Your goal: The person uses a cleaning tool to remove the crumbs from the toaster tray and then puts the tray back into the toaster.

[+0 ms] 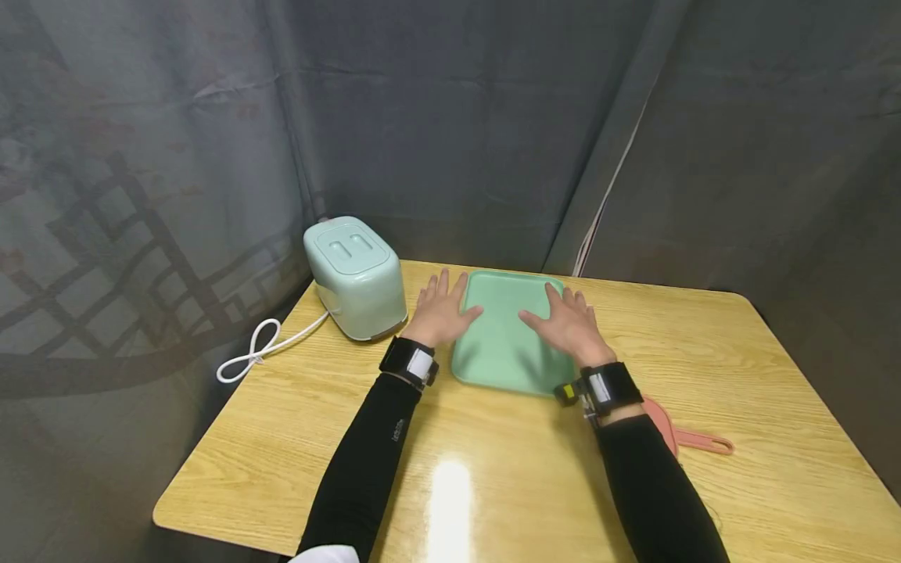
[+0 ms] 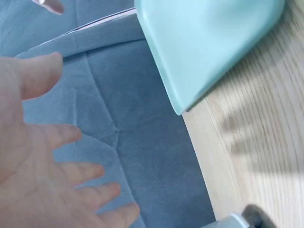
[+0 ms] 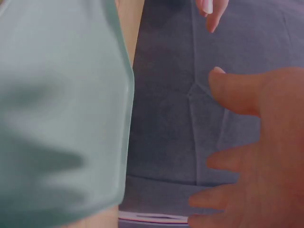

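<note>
The left hand (image 1: 439, 313) lies with fingers straight and spread at the left edge of a mint-green tray (image 1: 503, 344), thumb reaching onto its surface; the right hand (image 1: 568, 324) lies likewise, fingers extended, over the right part of the tray. Neither hand curls around or pinches anything, and whether the palms press on the tray or hover just above it cannot be told. The wrist views show open palms with the tray's rounded corner beside them. The tray sits flat near the middle of the bench (image 1: 739, 391), toward its far edge. It appears to be thin, stiff plastic with a low raised rim, probably light and smooth enough to slide on the glossy surface; the rim along the left and right sides seems the soundest place to take hold. Just left of the tray stands a mint-green toaster (image 1: 355, 277), its white cord (image 1: 260, 352) looping off the left edge of the bench. A pink handled object (image 1: 693, 442) lies near the right forearm, partly hidden. The bench is pale varnished wood showing a bright reflection. Grey curtains (image 1: 457, 117) close off the space behind and on both sides.
</note>
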